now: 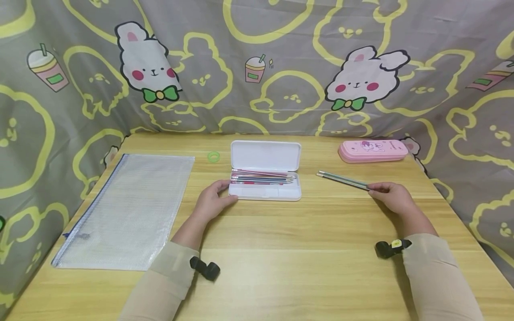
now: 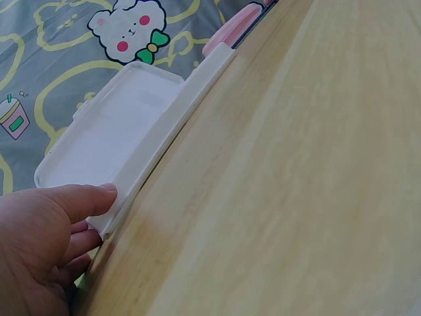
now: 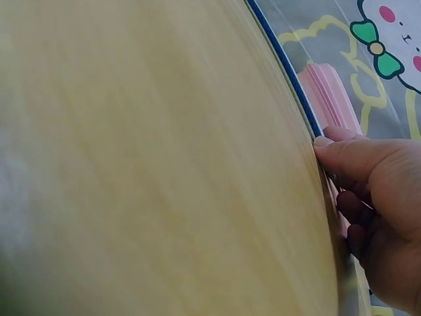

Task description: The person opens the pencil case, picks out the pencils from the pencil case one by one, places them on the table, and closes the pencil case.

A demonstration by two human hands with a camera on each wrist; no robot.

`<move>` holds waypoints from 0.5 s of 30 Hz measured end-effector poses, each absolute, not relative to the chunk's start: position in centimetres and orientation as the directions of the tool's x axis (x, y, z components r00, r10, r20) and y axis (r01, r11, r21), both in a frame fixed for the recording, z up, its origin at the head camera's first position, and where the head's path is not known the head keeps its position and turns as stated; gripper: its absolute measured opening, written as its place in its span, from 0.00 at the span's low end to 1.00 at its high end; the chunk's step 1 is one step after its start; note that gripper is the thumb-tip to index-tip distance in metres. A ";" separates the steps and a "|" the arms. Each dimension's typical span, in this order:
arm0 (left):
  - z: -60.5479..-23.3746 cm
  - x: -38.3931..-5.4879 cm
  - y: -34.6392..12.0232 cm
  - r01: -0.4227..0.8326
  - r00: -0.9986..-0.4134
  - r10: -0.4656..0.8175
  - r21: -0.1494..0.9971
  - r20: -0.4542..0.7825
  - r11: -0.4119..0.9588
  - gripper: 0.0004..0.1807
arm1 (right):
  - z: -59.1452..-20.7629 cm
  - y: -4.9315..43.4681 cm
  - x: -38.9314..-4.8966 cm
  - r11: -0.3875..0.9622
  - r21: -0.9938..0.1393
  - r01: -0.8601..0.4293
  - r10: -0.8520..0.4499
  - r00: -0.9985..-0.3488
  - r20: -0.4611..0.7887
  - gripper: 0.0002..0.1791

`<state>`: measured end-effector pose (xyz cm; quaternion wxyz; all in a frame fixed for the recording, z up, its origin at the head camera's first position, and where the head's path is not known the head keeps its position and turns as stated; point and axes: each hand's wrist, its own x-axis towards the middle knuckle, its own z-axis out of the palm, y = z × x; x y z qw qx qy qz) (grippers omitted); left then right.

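Observation:
A white pencil case (image 1: 265, 191) lies with its lid (image 1: 266, 155) raised near the middle of the table. Several pencils (image 1: 263, 179) rest inside it, most pointing right. My left hand (image 1: 213, 201) grips the case's left end; in the left wrist view, the thumb (image 2: 92, 199) lies over the rim and the other fingers are outside the wall. Off to the right, my right hand (image 1: 393, 196) pinches the ends of two dark pencils (image 1: 343, 179) between thumb and fingers. Their far ends point left toward the case. The right wrist view shows a blue pencil (image 3: 289, 69) edge-on.
A pink pencil case (image 1: 373, 150), lid down, stands at the back right. Behind the open case's left side lies a green ring (image 1: 213, 156), perhaps tape. A clear mesh zip pouch (image 1: 128, 214) covers the left side. A patterned curtain (image 1: 289, 102) hangs behind the table.

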<state>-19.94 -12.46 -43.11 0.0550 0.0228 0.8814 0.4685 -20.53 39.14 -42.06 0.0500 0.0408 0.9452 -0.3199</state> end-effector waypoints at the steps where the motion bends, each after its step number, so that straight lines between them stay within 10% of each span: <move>1: -43.1 -20.0 -12.5 -0.011 -0.993 0.092 0.828 -0.076 0.561 0.33 | -42.1 39.1 -20.6 0.790 -0.603 0.110 0.045 -0.991 -0.123 0.27; 15: -43.2 -20.0 -12.4 -0.027 -0.992 0.086 0.831 -0.090 0.555 0.33 | -41.4 37.5 -20.5 0.752 -0.651 0.105 0.068 -0.994 -0.081 0.27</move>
